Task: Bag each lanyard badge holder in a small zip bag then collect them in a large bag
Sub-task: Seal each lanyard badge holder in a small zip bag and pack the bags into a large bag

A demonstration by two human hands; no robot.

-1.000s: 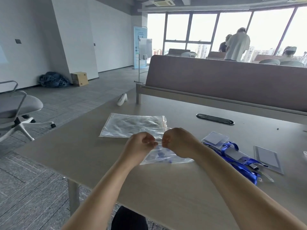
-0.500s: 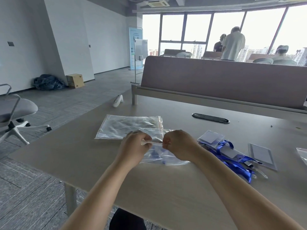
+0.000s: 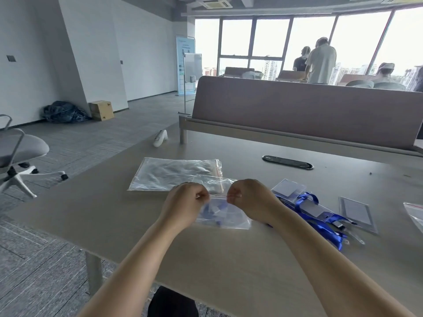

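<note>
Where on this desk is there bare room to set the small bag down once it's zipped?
Bare desk runs along the near edge, under your forearms, and left of the large bag. Another strip lies between the large bag and the cable slot. Right of your right hand it is crowded: lanyards and badge holders.

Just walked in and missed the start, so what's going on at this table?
A person pinches the zip edge of a small bag with the left hand and right hand; a blue lanyard sits inside it. The large bag lies flat just behind, and more lanyards wait to the right.
</note>
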